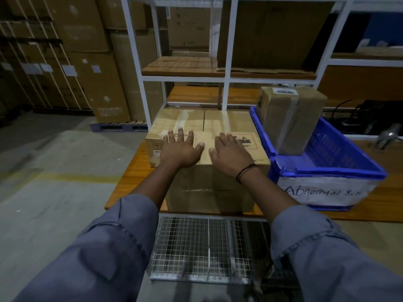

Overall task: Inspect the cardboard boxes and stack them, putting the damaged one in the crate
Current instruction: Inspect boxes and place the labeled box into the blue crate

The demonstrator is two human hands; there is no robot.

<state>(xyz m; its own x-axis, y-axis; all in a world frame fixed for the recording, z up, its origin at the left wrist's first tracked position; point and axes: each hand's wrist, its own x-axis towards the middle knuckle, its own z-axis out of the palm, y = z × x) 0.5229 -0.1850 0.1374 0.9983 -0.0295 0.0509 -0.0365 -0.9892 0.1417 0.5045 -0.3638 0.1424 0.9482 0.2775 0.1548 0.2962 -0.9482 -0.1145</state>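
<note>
A stack of taped cardboard boxes (205, 120) stands on the wooden table (130, 175) in the middle of the head view. My left hand (180, 149) lies flat on the top box with fingers spread. My right hand (232, 152) lies flat beside it, partly over a red-bordered hazard label (248, 141). To the right, a blue crate (327, 171) labelled "Abnormal" holds one taped cardboard box (287, 118) standing upright at its far end.
A white metal shelf frame (226, 79) with wooden boards rises behind the table. Large cartons on pallets (91, 62) fill the left background. A wire mesh cage (205, 247) sits below the table's near edge. Concrete floor (54, 171) lies to the left.
</note>
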